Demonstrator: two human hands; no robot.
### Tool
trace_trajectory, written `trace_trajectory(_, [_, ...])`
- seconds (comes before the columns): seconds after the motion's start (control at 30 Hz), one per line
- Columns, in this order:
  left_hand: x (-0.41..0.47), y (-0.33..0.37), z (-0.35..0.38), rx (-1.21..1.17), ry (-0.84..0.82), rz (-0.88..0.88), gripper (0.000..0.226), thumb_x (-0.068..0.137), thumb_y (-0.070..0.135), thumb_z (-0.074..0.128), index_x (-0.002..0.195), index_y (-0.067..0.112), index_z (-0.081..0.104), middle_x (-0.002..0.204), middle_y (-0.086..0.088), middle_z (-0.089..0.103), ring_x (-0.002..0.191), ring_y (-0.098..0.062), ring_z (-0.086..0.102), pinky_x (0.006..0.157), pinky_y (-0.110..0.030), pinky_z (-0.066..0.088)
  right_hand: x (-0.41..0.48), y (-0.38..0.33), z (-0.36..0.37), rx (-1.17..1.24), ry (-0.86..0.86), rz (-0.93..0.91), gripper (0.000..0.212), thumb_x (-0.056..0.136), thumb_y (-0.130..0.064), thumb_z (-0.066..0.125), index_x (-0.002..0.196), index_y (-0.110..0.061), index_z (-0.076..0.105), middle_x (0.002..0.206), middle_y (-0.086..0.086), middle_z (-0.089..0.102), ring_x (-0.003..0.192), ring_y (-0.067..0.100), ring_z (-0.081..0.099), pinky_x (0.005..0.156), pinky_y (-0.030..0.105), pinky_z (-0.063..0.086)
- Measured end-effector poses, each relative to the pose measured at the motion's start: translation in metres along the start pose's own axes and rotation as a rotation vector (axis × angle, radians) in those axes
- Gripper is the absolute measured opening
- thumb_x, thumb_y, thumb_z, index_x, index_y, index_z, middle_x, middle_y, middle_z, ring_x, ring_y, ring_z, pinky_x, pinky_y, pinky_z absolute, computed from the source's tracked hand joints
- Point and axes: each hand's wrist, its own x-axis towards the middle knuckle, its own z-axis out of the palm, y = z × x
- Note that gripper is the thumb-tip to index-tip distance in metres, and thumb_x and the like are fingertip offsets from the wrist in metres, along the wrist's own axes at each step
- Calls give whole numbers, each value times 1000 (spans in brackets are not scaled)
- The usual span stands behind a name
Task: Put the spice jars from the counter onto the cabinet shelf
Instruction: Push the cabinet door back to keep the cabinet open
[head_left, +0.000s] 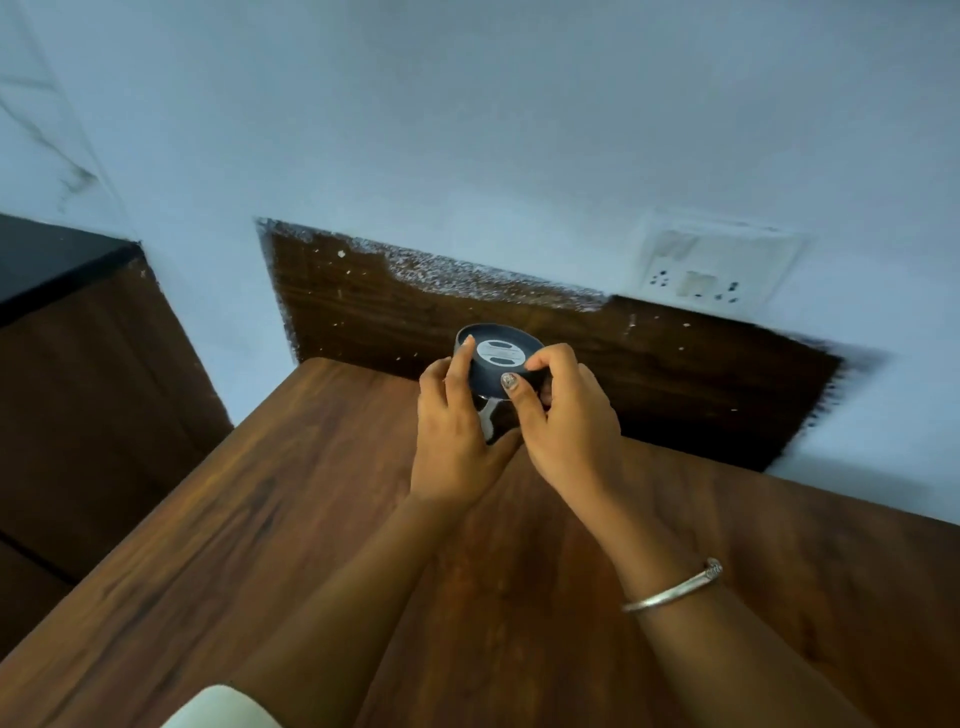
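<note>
Jar (500, 358): head view; dark lid with a pale label, glossy dark body below it, held over the far edge of the tabletop (311, 519), in front of the wood panel (649, 364) on the wall (467, 130).
Left hand (452, 436): wrapped round the body from the left and below, forefinger laid up against the lid's rim.
Right hand (566, 415): fingers and thumb pinch the lid's rim from the right.
Axis: runs from the lid, which faces the camera, down to a base buried between the palms; it looks roughly upright, but the tilt is hard to judge.
Nearer hand: neither, since both grip the jar; the left seems to carry the weight.
Next move: lifting it to the shelf calls for the grip on the body to hold firm.
Hidden: the base, and whether it touches the tabletop; the label's print is too small to read.
Out of view: the cabinet shelf and any other jars.
Cut off: a white thing (223, 709) at the bottom edge, unidentifiable.
</note>
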Motion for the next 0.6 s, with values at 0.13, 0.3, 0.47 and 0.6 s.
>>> trace_trajectory(0.13, [-10,52,12,-197,2,15,99,69,31,78,145,22,15,130,-2,33,117,-4,33,92,-30,43,-17,15,-58,130,31,49,33,87,-37,59,117,-27,48,100,-1,58,84,9,60,66,25,51])
trace_trajectory(0.3, [-20,100,14,-617,-196,-48,97,69,25,78,139,42,13,133,-2,41,110,-13,60,82,-33,56,-44,45,-107,311,-30,257,68,81,-48,62,139,-26,32,120,-6,56,107,10,57,86,34,52])
trace_trajectory(0.47, [-26,127,21,-876,-348,-112,80,82,6,65,135,39,15,119,-6,56,103,-12,65,75,-23,54,-68,60,-131,555,-80,319,83,62,-77,59,131,-36,41,111,-19,63,104,-1,60,93,31,49])
trace_trajectory(0.6, [-35,144,23,-764,-364,-16,70,91,12,54,139,39,11,123,3,53,101,-2,63,76,-17,52,-76,58,-144,471,56,328,76,60,-75,61,126,-43,40,104,-31,59,98,-12,56,78,17,47])
